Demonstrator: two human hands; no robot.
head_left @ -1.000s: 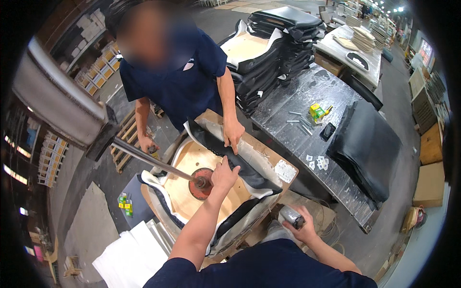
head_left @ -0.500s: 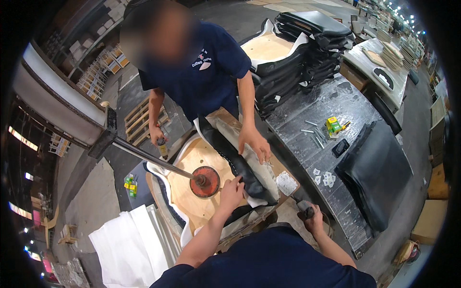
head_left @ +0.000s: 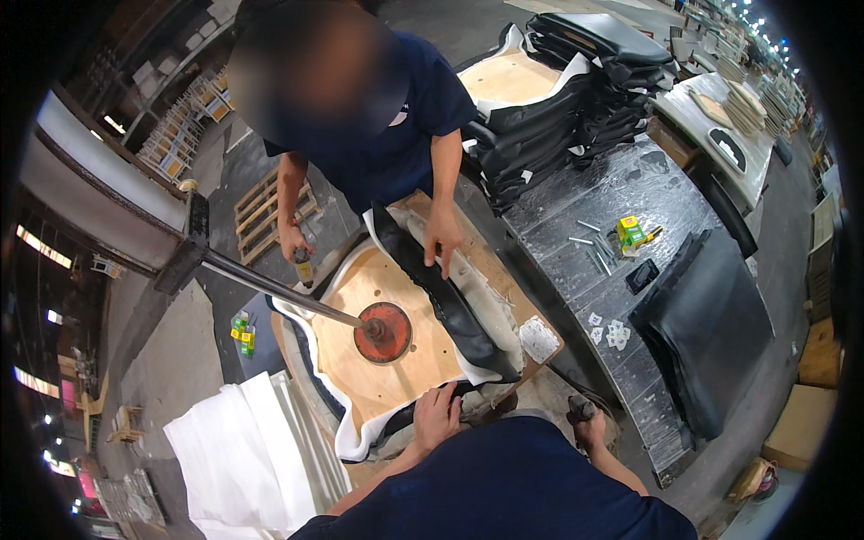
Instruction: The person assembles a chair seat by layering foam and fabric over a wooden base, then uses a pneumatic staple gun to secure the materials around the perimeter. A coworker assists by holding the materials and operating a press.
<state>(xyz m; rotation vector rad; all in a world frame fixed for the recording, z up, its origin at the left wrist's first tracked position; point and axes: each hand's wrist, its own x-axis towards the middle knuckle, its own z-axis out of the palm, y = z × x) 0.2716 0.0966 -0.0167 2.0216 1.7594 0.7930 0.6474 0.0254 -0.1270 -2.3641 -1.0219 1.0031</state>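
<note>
A plywood seat board (head_left: 378, 360) lies face up with black and white upholstery folded around its rim. A red round press pad (head_left: 385, 332) on a metal arm pins its middle. My left hand (head_left: 436, 416) grips the black cover at the board's near edge. My right hand (head_left: 583, 421) holds a dark tool low beside my body. Across from me a person in a dark blue shirt presses one hand (head_left: 442, 247) on the black cover (head_left: 450, 306) and holds a small tool (head_left: 304, 266) in the other.
A dark worktable (head_left: 612, 297) to the right carries loose metal pieces, a yellow-green box (head_left: 632, 232) and a black sheet (head_left: 720, 333). Finished black seats are stacked (head_left: 567, 99) at the back. White foam sheets (head_left: 243, 450) lie at lower left, wooden pallets (head_left: 261, 202) behind.
My left hand has drawn back from near the red pad to the board's near edge. The person opposite has leaned in closer over the board.
</note>
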